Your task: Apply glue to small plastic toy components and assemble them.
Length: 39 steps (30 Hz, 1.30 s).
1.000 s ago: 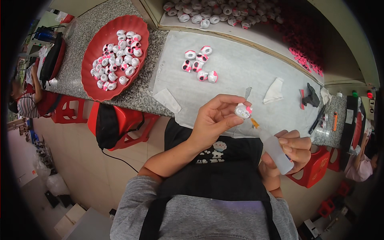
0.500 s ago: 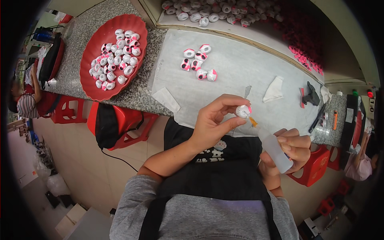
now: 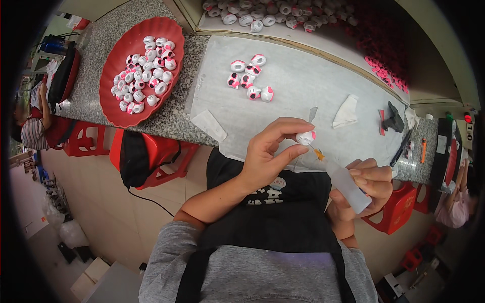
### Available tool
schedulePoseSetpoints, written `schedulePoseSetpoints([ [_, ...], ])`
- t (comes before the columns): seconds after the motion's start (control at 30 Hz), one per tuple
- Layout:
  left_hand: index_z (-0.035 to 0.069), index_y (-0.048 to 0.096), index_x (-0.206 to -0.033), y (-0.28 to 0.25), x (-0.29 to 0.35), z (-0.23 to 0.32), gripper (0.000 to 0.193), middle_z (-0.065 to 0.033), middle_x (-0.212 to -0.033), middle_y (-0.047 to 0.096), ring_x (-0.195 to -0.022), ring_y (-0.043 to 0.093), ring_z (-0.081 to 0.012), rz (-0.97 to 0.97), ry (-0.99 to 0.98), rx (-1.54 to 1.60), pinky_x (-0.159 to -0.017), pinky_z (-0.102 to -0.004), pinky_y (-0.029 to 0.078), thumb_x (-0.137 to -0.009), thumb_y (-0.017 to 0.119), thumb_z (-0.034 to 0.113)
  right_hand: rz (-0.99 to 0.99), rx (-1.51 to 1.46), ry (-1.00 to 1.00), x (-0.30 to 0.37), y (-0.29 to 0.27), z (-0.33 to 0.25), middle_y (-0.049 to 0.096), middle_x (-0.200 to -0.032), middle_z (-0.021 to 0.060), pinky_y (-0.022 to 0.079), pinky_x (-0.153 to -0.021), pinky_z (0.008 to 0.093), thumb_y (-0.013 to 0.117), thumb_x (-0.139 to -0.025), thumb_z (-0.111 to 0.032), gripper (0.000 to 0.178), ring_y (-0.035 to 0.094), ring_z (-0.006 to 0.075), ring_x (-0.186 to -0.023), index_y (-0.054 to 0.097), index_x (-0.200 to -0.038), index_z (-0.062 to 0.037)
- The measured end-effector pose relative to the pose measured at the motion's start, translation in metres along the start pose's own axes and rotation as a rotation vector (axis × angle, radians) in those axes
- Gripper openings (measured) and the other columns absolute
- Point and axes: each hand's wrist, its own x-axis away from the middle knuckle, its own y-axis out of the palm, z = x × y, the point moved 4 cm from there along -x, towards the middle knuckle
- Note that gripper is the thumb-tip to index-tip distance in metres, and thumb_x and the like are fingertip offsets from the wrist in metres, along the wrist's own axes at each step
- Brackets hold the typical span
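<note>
In the head view, the left hand (image 3: 262,154) reaches over the near edge of a white sheet (image 3: 298,86) and pinches a small rounded white-and-pink piece (image 3: 305,138) between the thumb and the tips of its fingers. The right hand (image 3: 373,183) has its fingers wrapped around a translucent squeeze bottle (image 3: 347,186), which is tilted so that its amber nozzle (image 3: 319,154) points up and leftward, just beside the piece; whether the two touch is too small to tell. Farther back on the sheet sits a group of seven similar pieces (image 3: 247,81), close together. To its left, a red scalloped tray (image 3: 108,91) stands on the speckled surface (image 3: 192,65), holding many more of them. A white scrap (image 3: 345,112) and a crumpled black item (image 3: 392,118) lie toward the right side, while a shelf (image 3: 333,48) behind bears heaped white pieces (image 3: 268,19) and small pink parts (image 3: 386,74).
</note>
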Motion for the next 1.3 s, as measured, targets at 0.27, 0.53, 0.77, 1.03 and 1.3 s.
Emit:
schedulePoseSetpoints([
  [0.27,-0.003,0.044,-0.101,-0.024,-0.002,0.009,0.034,-0.014,-0.1,0.049,-0.09,0.049,-0.0165,0.19,-0.002,0.016,-0.078,-0.0257,0.037,-0.069,0.053,-0.006,0.043,-0.057,0.249,-0.018,-0.025,0.034,0.041,-0.076,0.0089,0.04,-0.052,0.0246,0.054,-0.061,0.002,0.025,0.044,0.0148,-0.06,0.037,-0.077,-0.0034],
  [0.53,-0.002,0.044,-0.102,-0.037,-0.004,0.018,0.033,-0.0123,-0.1,0.049,-0.092,0.048,-0.0157,0.262,0.058,0.093,-0.08,-0.0256,0.037,-0.07,0.053,-0.006,-0.121,0.107,0.515,-0.09,-0.047,0.148,0.052,-0.075,0.009,0.041,-0.059,0.0254,0.054,-0.067,-0.002,0.027,0.053,0.0179,-0.068,0.046,-0.092,-0.0008],
  [0.77,-0.002,0.045,-0.101,-0.036,-0.003,0.016,0.034,-0.0122,-0.1,0.049,-0.092,0.048,-0.0162,0.25,0.052,0.071,-0.079,-0.0263,0.038,-0.069,0.054,-0.007,-0.402,1.183,0.209,-0.127,-0.034,0.199,0.054,-0.078,0.017,0.041,-0.063,0.0383,0.056,-0.066,-0.011,0.022,0.051,0.0339,-0.074,0.053,-0.088,-0.0076],
  [1.03,-0.001,0.044,-0.102,-0.035,-0.003,0.013,0.034,-0.0127,-0.099,0.05,-0.088,0.048,-0.0139,0.244,0.033,0.052,-0.075,-0.0229,0.037,-0.07,0.055,-0.003,-0.448,0.964,-0.005,-0.1,-0.028,0.16,0.053,-0.076,0.0124,0.043,-0.058,0.036,0.061,-0.058,-0.003,0.023,0.052,0.0297,-0.069,0.053,-0.08,-0.0019],
  [1.3,-0.002,0.045,-0.102,-0.029,-0.003,0.015,0.033,-0.0109,-0.099,0.05,-0.088,0.049,-0.0137,0.22,0.003,0.09,-0.078,-0.0248,0.038,-0.07,0.053,-0.006,-0.455,0.832,-0.089,-0.089,-0.026,0.148,0.053,-0.078,0.0103,0.041,-0.067,0.029,0.057,-0.061,0.003,0.031,0.052,0.0244,-0.074,0.053,-0.091,-0.0034],
])
